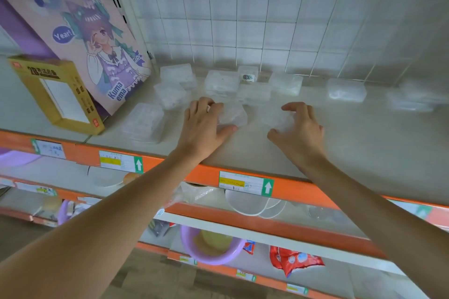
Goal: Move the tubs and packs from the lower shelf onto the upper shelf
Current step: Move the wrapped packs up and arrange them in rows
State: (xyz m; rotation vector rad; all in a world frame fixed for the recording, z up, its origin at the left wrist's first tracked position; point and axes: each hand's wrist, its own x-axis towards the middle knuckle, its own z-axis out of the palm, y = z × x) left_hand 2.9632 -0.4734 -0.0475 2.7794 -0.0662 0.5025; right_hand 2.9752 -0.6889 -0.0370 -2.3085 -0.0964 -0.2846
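Note:
Both my hands reach onto the upper shelf (364,148). My left hand (202,126) grips a clear plastic tub (233,115), fingers over its top and thumb under its near edge. My right hand (301,126) curls round another clear tub (277,119) resting on the shelf. Behind them stand several more clear tubs, among them one at the left front (144,124), one at the back (222,82) and one to the right (346,90). On the lower shelf (243,216) lie clear round lids (247,204) and a plastic pack (201,194).
A yellow carton (56,92) and a large cartoon-printed box (97,39) stand at the left of the upper shelf. Orange shelf rails (184,172) carry price labels. Further down sit a purple bowl (211,247) and a red snack pack (294,260). White tiles back the shelf.

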